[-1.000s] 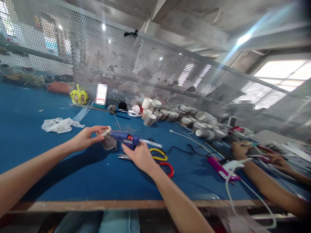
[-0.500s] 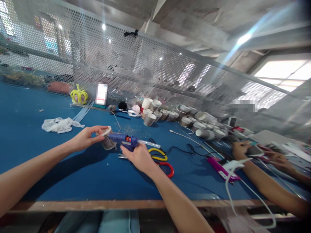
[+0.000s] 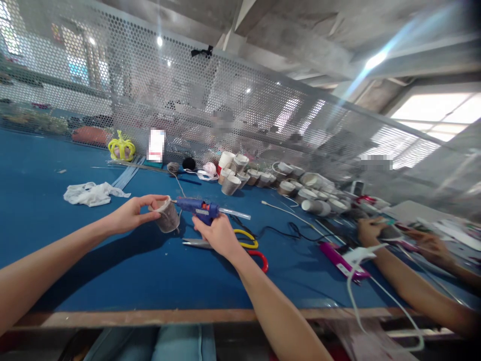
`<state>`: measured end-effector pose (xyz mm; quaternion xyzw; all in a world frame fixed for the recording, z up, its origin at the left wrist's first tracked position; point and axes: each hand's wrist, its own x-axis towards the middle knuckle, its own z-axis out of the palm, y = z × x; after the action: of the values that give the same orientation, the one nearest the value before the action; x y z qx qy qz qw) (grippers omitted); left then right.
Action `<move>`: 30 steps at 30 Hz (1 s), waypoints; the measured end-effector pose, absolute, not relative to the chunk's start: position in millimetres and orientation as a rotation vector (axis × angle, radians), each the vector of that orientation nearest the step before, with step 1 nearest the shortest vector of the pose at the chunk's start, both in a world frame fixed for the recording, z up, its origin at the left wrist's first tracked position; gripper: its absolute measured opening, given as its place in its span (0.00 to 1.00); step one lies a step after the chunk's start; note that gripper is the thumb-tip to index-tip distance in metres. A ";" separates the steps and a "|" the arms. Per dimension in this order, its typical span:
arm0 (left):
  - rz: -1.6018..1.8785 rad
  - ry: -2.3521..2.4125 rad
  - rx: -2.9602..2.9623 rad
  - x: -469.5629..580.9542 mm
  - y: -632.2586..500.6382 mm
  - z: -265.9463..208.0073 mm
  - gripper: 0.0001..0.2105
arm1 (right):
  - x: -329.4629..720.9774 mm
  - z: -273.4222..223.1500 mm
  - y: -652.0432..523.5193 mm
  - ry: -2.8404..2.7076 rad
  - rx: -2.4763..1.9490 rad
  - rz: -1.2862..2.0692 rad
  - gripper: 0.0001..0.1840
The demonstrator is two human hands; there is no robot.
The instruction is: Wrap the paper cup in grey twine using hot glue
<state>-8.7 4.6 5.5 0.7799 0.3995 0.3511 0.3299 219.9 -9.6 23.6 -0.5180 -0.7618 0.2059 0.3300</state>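
Smooth, faintly glossy blue desk with a worn, wood-like front edge. A smooth plastic glue gun carries a clear, shiny stick. Left of the glue gun are a rough, matt, fabric-like cup and thin, crumpled white cloth; in front, metal scissor blades; behind, a perforated metal screen.

Craft workshop, long blue worktable, perforated metal partition, glue gun, clustered fabric-covered cups, bare concrete ceiling

Blue table, perforated metal screen behind — grey ceiling above, bright window at upper right.
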 end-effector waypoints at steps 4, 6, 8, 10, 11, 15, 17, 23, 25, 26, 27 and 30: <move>0.909 1.043 2.039 -8.4 3.8 6.2 0.10 | 218.8 22.7 -7.0 -1.992 -1.355 0.537 0.17; 0.911 1.039 2.039 -8.5 4.1 5.8 0.10 | 218.4 23.5 -8.4 -1.987 -1.353 0.549 0.17; 0.919 1.032 2.037 -8.7 4.7 5.4 0.10 | 218.4 24.7 -11.2 -1.979 -1.349 0.566 0.16; 0.922 1.027 2.039 -8.7 5.2 5.2 0.10 | 218.7 25.5 -14.0 -1.980 -1.335 0.583 0.15; 0.920 1.027 2.042 -8.7 5.4 5.2 0.10 | 218.9 25.6 -15.1 -1.984 -1.329 0.585 0.14; 0.926 1.036 2.041 -8.2 5.2 5.4 0.11 | 219.7 23.9 -15.9 -2.013 -1.303 0.552 0.10; 0.935 1.038 2.030 -7.8 5.0 5.4 0.11 | 219.5 23.1 -16.0 -2.028 -1.283 0.544 0.10; 0.943 1.040 2.032 -7.2 4.5 5.9 0.11 | 216.9 25.1 -21.0 -2.065 -1.246 0.585 0.10; 0.941 1.044 2.038 -7.2 4.3 6.0 0.10 | 216.8 26.4 -22.0 -2.064 -1.247 0.594 0.10; 0.939 1.046 2.040 -7.3 4.3 6.0 0.10 | 217.0 26.8 -21.9 -2.059 -1.251 0.594 0.11; 0.938 1.049 2.040 -7.4 4.3 5.8 0.10 | 217.4 27.1 -21.5 -2.051 -1.258 0.591 0.11; 0.933 1.055 2.043 -7.8 4.8 5.2 0.11 | 219.1 27.2 -18.7 -2.015 -1.284 0.573 0.12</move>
<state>-7.8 4.8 5.2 0.7789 0.4022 0.3556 0.3242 219.1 -18.7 27.2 -0.4923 -0.7725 0.2197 0.3355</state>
